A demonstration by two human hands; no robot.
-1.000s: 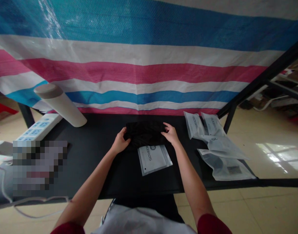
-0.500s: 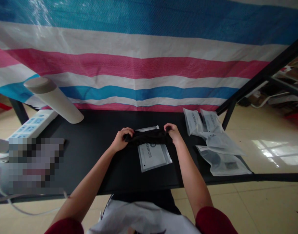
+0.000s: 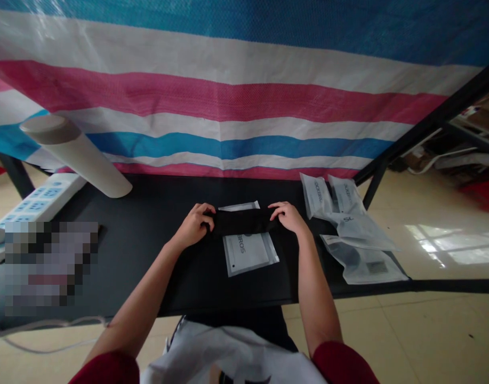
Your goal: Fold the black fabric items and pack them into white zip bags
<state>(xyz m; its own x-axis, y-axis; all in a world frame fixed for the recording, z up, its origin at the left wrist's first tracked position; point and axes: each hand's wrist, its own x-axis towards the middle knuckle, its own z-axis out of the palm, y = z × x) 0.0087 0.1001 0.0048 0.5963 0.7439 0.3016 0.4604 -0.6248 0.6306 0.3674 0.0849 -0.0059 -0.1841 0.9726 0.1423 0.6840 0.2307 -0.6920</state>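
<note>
A black strip of folded cloth [image 3: 244, 221] lies stretched flat across a frosted zip bag [image 3: 250, 255] with dark print. Its exact kind I cannot make out. At the cloth's left end my left hand [image 3: 195, 225] is closed, fingers curled on the edge. My right hand [image 3: 289, 216] pinches the right end, thumb and fingers bent over it. The bag's lower half shows below the cloth and a thin upper edge shows above it; the middle is covered.
Several frosted bags [image 3: 366, 264] lie at the table's right end. On the left are a white bottle [image 3: 84, 162], a power strip [image 3: 38, 200], a blurred-out flat object [image 3: 48, 266] and a white cable [image 3: 48, 345]. A striped sheet [image 3: 236, 101] hangs behind the black table [image 3: 140, 256].
The cloth has gone down from a raised, bunched shape to a flatter, smoother strip over the bag. Both hands have loosened from tight grips at its ends. The view has shifted slightly.
</note>
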